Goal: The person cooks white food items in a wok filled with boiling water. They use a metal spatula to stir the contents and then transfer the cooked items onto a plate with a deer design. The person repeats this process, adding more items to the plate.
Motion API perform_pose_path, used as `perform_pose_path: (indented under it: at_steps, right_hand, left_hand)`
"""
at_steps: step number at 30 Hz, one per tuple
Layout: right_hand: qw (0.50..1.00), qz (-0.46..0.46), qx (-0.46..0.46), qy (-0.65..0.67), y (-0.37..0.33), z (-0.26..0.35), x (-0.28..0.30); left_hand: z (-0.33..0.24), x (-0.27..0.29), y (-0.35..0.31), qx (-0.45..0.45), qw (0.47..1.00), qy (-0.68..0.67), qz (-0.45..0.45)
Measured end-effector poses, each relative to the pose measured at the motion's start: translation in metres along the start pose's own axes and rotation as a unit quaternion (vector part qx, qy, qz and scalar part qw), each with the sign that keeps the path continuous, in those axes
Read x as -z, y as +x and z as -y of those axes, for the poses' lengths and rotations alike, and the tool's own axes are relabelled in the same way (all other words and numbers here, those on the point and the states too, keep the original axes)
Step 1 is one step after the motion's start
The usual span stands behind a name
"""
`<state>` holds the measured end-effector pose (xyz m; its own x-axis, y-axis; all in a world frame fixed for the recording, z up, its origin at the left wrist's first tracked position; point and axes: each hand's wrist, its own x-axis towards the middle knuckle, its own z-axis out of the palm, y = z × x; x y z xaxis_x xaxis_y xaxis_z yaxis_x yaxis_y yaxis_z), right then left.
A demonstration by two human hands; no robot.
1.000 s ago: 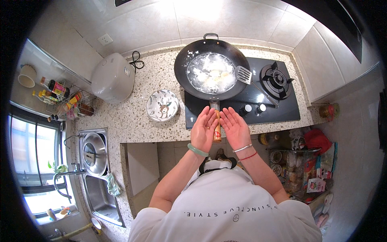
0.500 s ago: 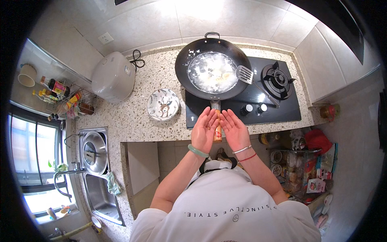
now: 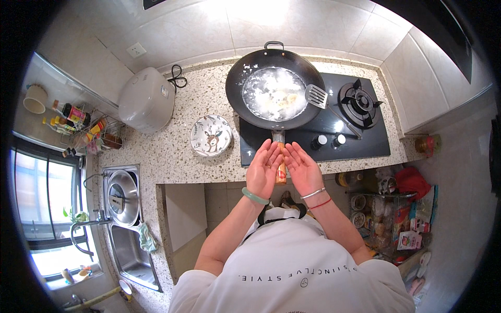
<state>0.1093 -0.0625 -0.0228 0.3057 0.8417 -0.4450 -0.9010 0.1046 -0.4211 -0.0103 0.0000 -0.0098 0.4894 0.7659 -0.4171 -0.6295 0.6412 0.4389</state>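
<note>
My left hand [image 3: 263, 169] and my right hand [image 3: 305, 169] are held palms up, side by side, fingers stretched out and nothing in them. They hover at the wooden handle [image 3: 281, 172] of a black wok [image 3: 237, 86]; whether they touch it I cannot tell. Bubbling, whitish liquid [image 3: 274, 96] fills the wok's bottom, with pale yellowish pieces in it. A slotted metal spatula [image 3: 316, 96] rests on the wok's right rim, its handle lying across the hob. Left of the wok stands a white bowl [image 3: 211, 136] with a deer picture inside.
The black gas hob [image 3: 360, 146] has a second burner [image 3: 359, 105] at right. A rice cooker [image 3: 146, 99] stands back left, near a rack of bottles [image 3: 88, 128]. At left is a sink [image 3: 133, 255] with a metal lid [image 3: 122, 197]. A shelf of packages [image 3: 391, 224] sits low at right.
Both hands keep the same pose, palms up by the wok handle. The view has shifted very slightly; the liquid's bubbling surface looks a little different.
</note>
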Motion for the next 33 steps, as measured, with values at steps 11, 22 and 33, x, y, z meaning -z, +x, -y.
perform_pose_path:
  at_steps: [11, 22, 33]
  right_hand:
    - [1.0, -0.002, 0.0, -0.002, -0.0004, 0.0004, -0.0001]
    - [1.0, -0.002, 0.002, -0.007, -0.0013, 0.0003, -0.0014]
    - [1.0, -0.001, 0.0, -0.003, -0.0005, 0.0006, -0.0004]
  left_hand:
    - [-0.0006, 0.0, -0.0002, 0.004, 1.0, -0.002, 0.003]
    - [-0.0003, 0.0008, -0.0005, 0.004, 1.0, -0.008, -0.001]
    - [-0.0012, -0.0015, -0.0006, 0.007, 1.0, -0.002, -0.004]
